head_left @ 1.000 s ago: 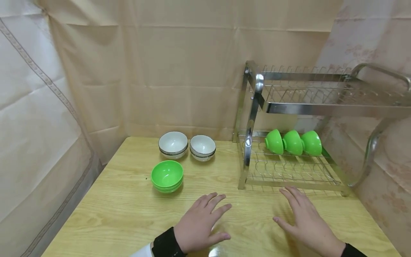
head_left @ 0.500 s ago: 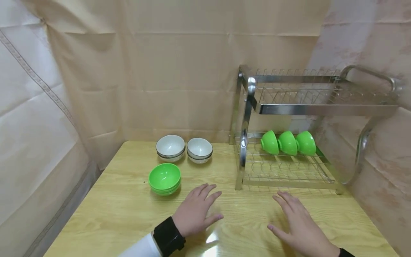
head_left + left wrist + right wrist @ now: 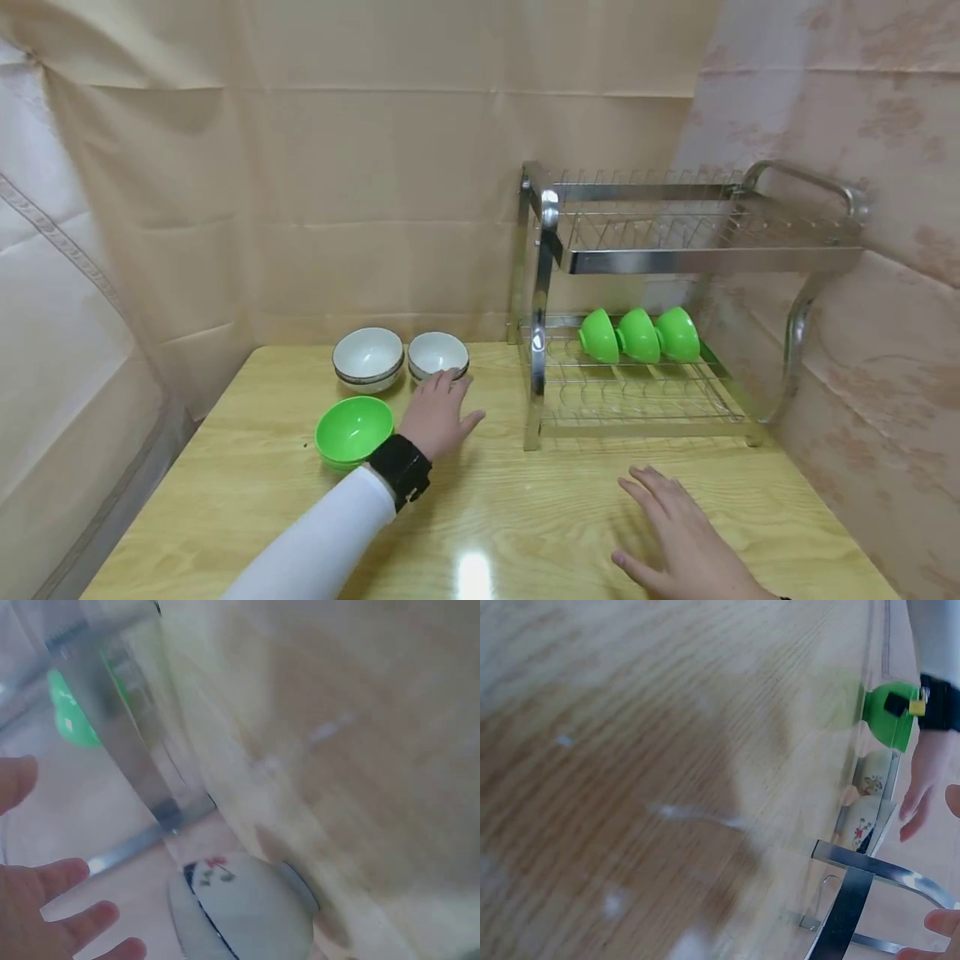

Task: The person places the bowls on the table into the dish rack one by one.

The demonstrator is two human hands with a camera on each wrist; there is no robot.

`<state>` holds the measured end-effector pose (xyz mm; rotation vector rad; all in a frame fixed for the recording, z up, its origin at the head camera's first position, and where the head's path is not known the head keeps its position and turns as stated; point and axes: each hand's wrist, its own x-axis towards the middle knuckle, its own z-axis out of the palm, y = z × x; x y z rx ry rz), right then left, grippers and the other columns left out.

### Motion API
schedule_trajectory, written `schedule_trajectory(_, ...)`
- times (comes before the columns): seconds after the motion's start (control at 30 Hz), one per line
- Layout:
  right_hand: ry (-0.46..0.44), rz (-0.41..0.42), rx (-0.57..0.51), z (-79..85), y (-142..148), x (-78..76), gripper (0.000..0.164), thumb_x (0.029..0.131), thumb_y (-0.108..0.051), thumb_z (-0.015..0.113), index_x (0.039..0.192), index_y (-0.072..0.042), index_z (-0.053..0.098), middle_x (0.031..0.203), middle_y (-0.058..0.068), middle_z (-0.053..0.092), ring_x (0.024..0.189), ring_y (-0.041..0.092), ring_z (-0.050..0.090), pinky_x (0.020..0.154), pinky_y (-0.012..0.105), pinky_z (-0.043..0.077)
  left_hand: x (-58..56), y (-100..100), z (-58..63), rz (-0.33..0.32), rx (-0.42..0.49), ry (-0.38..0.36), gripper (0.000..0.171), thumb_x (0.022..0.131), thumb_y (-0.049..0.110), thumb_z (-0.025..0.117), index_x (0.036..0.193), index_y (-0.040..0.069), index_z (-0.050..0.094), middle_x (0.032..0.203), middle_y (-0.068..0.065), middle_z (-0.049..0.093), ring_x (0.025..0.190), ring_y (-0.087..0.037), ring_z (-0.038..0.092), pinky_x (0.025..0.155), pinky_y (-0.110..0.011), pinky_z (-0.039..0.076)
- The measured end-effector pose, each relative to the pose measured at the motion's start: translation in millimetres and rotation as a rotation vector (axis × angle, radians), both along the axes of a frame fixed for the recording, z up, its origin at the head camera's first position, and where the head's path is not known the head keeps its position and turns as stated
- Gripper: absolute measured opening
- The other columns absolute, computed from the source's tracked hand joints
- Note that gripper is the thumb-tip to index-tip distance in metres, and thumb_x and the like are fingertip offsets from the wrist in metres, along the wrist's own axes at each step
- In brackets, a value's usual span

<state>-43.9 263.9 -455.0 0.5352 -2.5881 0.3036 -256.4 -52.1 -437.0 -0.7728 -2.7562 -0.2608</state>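
Note:
My left hand [image 3: 437, 417] reaches over the table, fingers spread, with its fingertips in front of a stack of smaller white bowls [image 3: 438, 351]. In the left wrist view a white bowl [image 3: 244, 911] with a dark rim line and a flower print stands apart from those fingers. Left of it is a stack of larger white bowls [image 3: 367, 353]. Green bowls [image 3: 354, 427] stacked nearer the front are partly covered by the left wrist. My right hand [image 3: 686, 533] is held over the table at the front right, fingers spread, holding nothing.
A two-tier metal dish rack [image 3: 645, 429] stands at the back right. On its lower tier, 3 green bowls [image 3: 637, 337] lean on their sides in a row. Cloth [image 3: 375, 167] hangs behind the wooden table [image 3: 540, 517] and along both sides.
My left hand has moved forward, past the green stack to the smaller white bowls. The right hand stays over the front right. The whole view has shifted somewhat to the right.

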Motion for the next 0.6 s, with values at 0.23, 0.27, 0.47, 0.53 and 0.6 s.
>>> schedule_trajectory(0.23,-0.026,-0.034,-0.010,0.4,2.5,3.1,0.084,0.073,-0.046,0.085,0.138,-0.007,0.050,0.139,0.014,0.050,0.125,0.039,0.048,0.113,0.013,-0.005,-39.1,10.2,-0.6,0.102,-0.073,-0.011,0.053,0.095,0.039,0.063,0.138,0.008,0.054,0.139,-0.016,0.053,0.130,-0.034,0.047,0.112,-0.053,0.032)
schedule_trajectory(0.27,-0.028,-0.035,-0.013,0.5,2.8,3.2,0.083,0.073,-0.046,0.085,0.138,-0.007,0.050,0.139,0.014,0.050,0.125,0.039,0.049,0.113,0.012,-0.005,-42.9,11.1,-1.0,0.118,-0.091,-0.014,0.050,0.096,0.036,0.063,0.136,0.007,0.056,0.136,-0.016,0.056,0.128,-0.033,0.050,0.112,-0.052,0.032)
schedule_trajectory(0.47,-0.022,-0.031,-0.012,-1.4,4.1,3.2,0.084,0.074,-0.046,0.084,0.139,-0.006,0.050,0.140,0.015,0.049,0.125,0.039,0.047,0.114,0.014,-0.004,-53.7,13.0,1.9,0.152,-0.166,-0.020,0.018,0.095,0.013,0.059,0.107,0.007,0.071,0.100,-0.013,0.072,0.098,-0.032,0.067,0.103,-0.051,0.040)
schedule_trajectory(0.53,-0.020,-0.030,-0.008,-1.8,4.5,3.3,0.084,0.074,-0.046,0.084,0.139,-0.006,0.050,0.140,0.015,0.049,0.126,0.039,0.047,0.114,0.014,-0.005,-55.2,13.1,2.9,0.149,-0.171,-0.012,0.015,0.094,0.009,0.058,0.100,0.009,0.072,0.093,-0.011,0.074,0.091,-0.032,0.069,0.098,-0.050,0.042)
schedule_trajectory(0.6,-0.018,-0.029,-0.006,-1.8,5.1,3.5,0.084,0.074,-0.046,0.085,0.138,-0.005,0.050,0.140,0.016,0.049,0.126,0.039,0.046,0.114,0.015,-0.005,-56.3,13.4,3.8,0.141,-0.163,0.001,0.015,0.093,0.007,0.059,0.096,0.011,0.073,0.089,-0.009,0.074,0.086,-0.031,0.069,0.091,-0.048,0.044)
